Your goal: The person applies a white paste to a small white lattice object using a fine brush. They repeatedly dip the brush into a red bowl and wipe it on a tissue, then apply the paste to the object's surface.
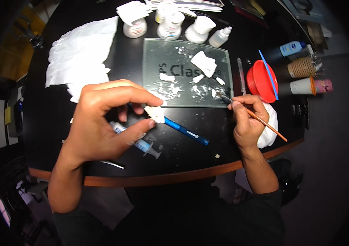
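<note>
Between the thumb and index finger of my left hand (100, 119) is a small cream-white piece with a rough, bumpy edge (155, 114); I cannot make out its exact kind. White residue marks the thumb. My right hand (248, 123) grips a thin brush with a copper-coloured handle (273, 131). The brush tip points at white powdery smears (215, 94) on a glass slab (152, 55). Folded white tissue (203, 64) and small white scraps lie on that slab. A blue pen-like handle (187, 132) and a paste syringe (143, 146) rest beside my left hand.
Several white jars and bottles (169, 26) line the far side. White tissue sheets (80, 53) spread at the left. To the right stand a red bowl (256, 80) with a blue stick (268, 74) across it, a blue bottle (291, 48) and cups (301, 86). The table's brown edge (162, 179) runs nearest me.
</note>
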A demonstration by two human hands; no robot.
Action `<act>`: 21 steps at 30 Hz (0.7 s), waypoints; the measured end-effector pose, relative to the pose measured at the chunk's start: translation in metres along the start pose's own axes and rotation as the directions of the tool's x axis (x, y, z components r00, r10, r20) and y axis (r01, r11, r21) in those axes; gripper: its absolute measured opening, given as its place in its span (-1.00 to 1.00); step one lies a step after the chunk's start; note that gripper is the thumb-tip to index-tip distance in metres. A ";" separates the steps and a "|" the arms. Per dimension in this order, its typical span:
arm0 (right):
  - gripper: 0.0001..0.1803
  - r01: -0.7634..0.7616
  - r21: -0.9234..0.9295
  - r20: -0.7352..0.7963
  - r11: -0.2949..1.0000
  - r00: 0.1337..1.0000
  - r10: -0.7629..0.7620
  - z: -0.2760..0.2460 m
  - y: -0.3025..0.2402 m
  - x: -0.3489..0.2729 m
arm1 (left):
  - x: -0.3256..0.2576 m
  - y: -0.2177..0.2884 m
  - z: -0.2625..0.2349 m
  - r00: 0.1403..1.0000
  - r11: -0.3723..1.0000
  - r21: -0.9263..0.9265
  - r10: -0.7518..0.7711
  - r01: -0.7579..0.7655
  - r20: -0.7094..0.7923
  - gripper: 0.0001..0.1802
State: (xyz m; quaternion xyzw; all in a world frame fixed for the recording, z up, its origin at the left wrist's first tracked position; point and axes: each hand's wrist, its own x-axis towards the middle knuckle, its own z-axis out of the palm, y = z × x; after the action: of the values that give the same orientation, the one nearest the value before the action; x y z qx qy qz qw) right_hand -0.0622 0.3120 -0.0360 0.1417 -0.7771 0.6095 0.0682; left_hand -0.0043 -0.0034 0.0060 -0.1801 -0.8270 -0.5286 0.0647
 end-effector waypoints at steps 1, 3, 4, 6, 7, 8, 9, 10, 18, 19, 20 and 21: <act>-0.93 0.004 0.011 -0.005 1.000 1.000 -0.004 -0.001 -0.001 -0.001 | 0.000 0.000 0.001 1.000 1.000 -0.012 0.008 -0.008 -0.002 -0.65; -0.92 0.002 0.028 0.008 1.000 1.000 -0.003 -0.002 -0.001 -0.002 | 0.000 0.001 0.001 1.000 1.000 0.013 0.008 -0.008 -0.003 -0.66; -0.93 0.003 0.027 0.004 1.000 1.000 -0.003 -0.002 -0.001 -0.002 | 0.000 0.001 0.002 1.000 1.000 -0.001 0.018 -0.018 -0.005 -0.66; -0.95 0.041 0.020 0.007 0.999 0.999 -0.041 -0.002 0.000 -0.003 | -0.001 0.001 0.002 1.000 0.999 -0.018 0.030 -0.030 -0.006 -0.66; -0.95 0.045 0.025 0.006 0.999 0.999 -0.045 -0.001 0.000 -0.003 | -0.001 0.001 0.002 0.999 0.999 -0.012 0.031 -0.031 -0.006 -0.66; -0.94 0.088 0.054 -0.017 0.995 0.996 -0.087 0.002 -0.001 -0.004 | -0.001 0.001 0.002 1.000 0.999 -0.021 0.027 -0.027 -0.003 -0.66; -0.93 0.131 0.080 -0.042 0.988 0.991 -0.128 0.003 -0.002 -0.004 | 0.000 0.001 0.003 1.000 0.999 -0.032 0.024 -0.024 0.001 -0.66; -0.93 0.137 0.080 -0.047 0.987 0.990 -0.133 0.002 -0.001 -0.004 | 0.000 0.001 0.003 0.999 0.999 -0.030 0.032 -0.032 0.002 -0.66; -0.89 0.154 -0.253 -0.208 0.955 0.955 -0.210 -0.034 -0.038 0.027 | -0.003 0.007 0.000 1.000 0.999 -0.031 0.019 -0.020 -0.012 -0.67; -0.88 0.106 -0.262 -0.227 0.959 0.959 -0.168 -0.047 -0.033 0.033 | -0.003 0.002 0.003 1.000 0.999 -0.034 0.022 -0.022 -0.013 -0.67; -0.90 0.022 -0.259 -0.220 0.966 0.972 -0.081 -0.062 -0.032 0.036 | -0.002 0.003 0.004 0.999 0.999 -0.040 0.028 -0.029 -0.034 -0.69; -0.90 0.022 -0.275 -0.233 0.961 0.968 -0.089 -0.074 -0.031 0.038 | -0.001 0.004 0.005 0.999 0.998 -0.053 0.044 -0.046 -0.027 -0.69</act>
State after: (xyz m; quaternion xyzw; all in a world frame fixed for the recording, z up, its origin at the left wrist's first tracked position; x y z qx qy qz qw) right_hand -0.0940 0.3712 0.0215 0.0770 -0.8344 0.5082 0.1988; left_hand -0.0018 0.0020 0.0068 -0.1934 -0.8073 -0.5513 0.0826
